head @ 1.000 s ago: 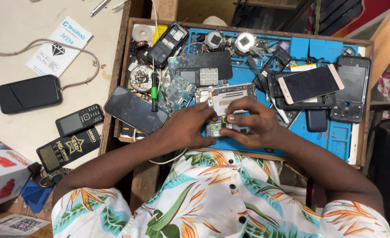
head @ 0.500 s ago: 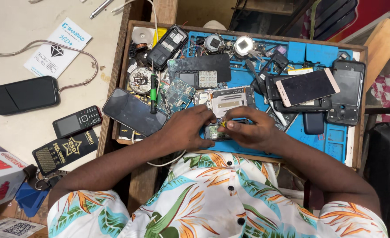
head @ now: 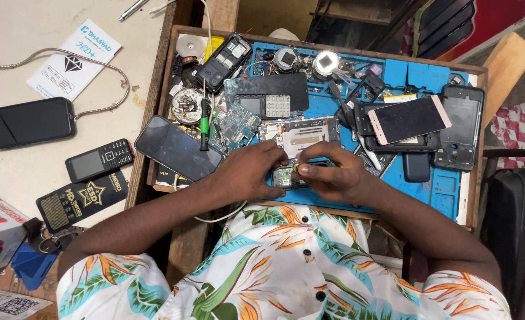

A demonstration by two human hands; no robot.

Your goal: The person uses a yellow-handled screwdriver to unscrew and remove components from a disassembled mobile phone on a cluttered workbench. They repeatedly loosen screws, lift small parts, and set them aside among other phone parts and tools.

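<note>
Pale table [head: 66, 35] with black smartphone [head: 28, 122], keypad phone [head: 99, 160]

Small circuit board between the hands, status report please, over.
Left hand and right hand both pinching the small circuit board on the blue mat. Opened phone frame just beyond the fingers. Dark smartphone beside the left wrist.

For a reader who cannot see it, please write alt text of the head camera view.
Both hands, left hand and right hand, pinch a small circuit board on a blue work mat crowded with phone parts; a green screwdriver lies nearby.
</note>
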